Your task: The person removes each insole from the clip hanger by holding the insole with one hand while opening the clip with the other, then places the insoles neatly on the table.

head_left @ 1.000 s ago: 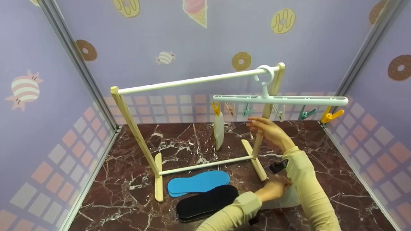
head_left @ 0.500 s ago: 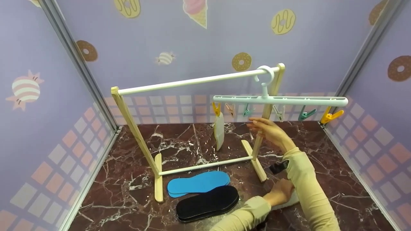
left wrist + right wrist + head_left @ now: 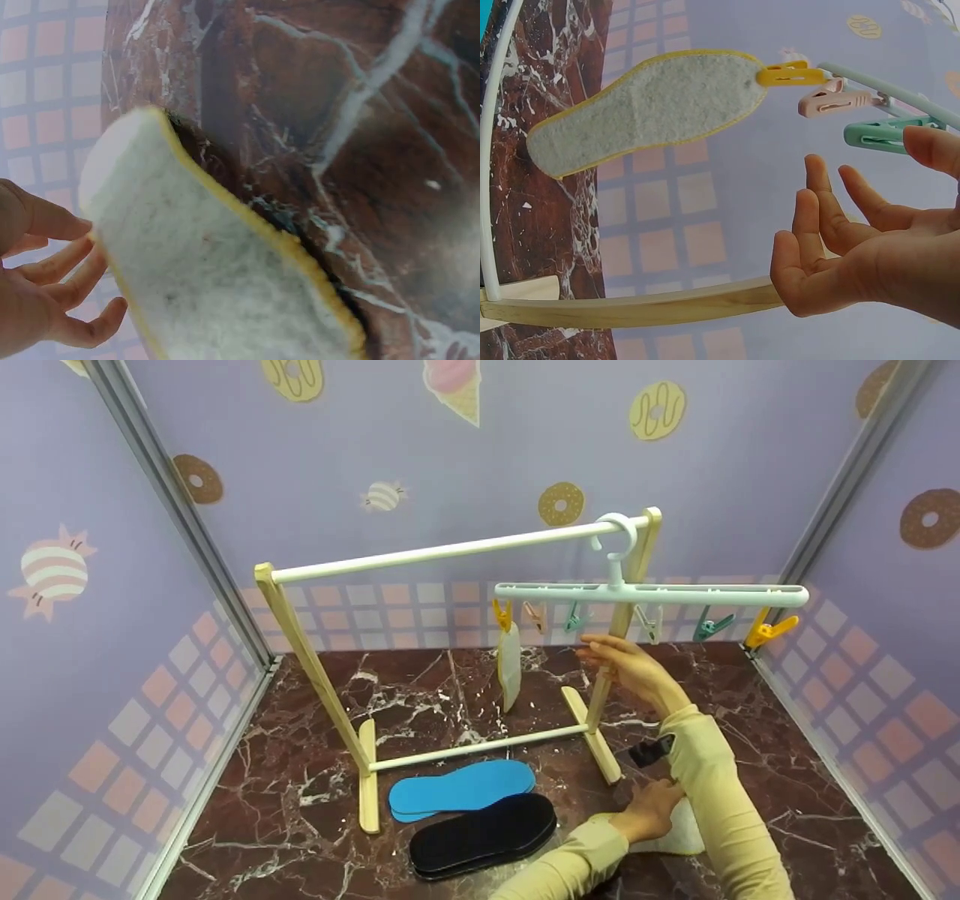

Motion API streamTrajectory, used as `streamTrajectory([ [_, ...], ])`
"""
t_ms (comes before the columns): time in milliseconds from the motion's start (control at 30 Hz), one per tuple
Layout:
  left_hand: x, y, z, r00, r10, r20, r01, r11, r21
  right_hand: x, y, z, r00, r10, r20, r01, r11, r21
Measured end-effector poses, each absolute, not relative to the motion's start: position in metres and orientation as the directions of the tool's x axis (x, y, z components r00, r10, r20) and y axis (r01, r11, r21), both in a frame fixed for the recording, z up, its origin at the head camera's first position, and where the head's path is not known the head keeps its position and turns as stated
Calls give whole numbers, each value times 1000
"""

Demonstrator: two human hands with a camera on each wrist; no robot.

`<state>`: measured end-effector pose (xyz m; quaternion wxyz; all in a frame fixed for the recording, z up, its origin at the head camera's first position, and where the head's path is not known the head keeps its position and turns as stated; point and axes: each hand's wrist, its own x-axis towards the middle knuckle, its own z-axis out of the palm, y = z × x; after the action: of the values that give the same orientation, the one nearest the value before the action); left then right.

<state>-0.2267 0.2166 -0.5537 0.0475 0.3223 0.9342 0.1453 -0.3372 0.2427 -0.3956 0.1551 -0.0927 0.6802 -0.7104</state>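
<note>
In the head view, my left hand (image 3: 652, 808) is low at the front right, over a white fleecy insole (image 3: 679, 836) with yellow edging. The left wrist view shows thumb and fingertips of that hand pinching the edge of the insole (image 3: 202, 262). My right hand (image 3: 630, 667), palm up with fingers loosely bent, is raised just below the clips of a pale hanger (image 3: 697, 595) and holds nothing. A green clip (image 3: 885, 135) is nearest to it. Another white insole (image 3: 652, 112) hangs from a yellow clip (image 3: 791, 74) at the hanger's left end.
The hanger hooks over the top rail (image 3: 450, 551) of a wooden rack, near its right post. Blue insoles (image 3: 465, 786) and black insoles (image 3: 484, 832) lie stacked on the dark marbled tabletop (image 3: 300, 825) in front. Patterned walls (image 3: 465, 457) enclose the table.
My left hand has moved a little to the right, and the insole under it has shifted, its yellow edging now showing. My right hand stays below the clips.
</note>
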Motion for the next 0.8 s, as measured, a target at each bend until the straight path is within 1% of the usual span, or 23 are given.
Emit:
streamTrajectory([
  [133,-230,213,-558,-771,635,-42,585,734,345,-339,243,-398,-933,-354,-68,88,-40,-995],
  [267,-231,209,-560,-740,664,-113,598,725,342,-340,244,-401,-933,-356,-53,83,-69,-994],
  [333,-230,208,-560,-714,685,-149,629,720,294,-340,244,-401,-934,-353,-53,85,-77,-993],
  [400,-228,206,-562,-685,710,-162,679,703,213,-339,244,-402,-937,-345,-55,89,-84,-992],
  [533,-224,202,-568,-651,745,-145,750,661,33,-340,245,-402,-938,-342,-57,90,-81,-993],
  [633,-222,200,-574,-653,744,-141,754,657,-22,-340,245,-402,-939,-339,-55,87,-78,-993],
  [800,-222,201,-587,-682,711,-169,727,684,-57,-340,245,-403,-941,-334,-58,85,-66,-994],
])
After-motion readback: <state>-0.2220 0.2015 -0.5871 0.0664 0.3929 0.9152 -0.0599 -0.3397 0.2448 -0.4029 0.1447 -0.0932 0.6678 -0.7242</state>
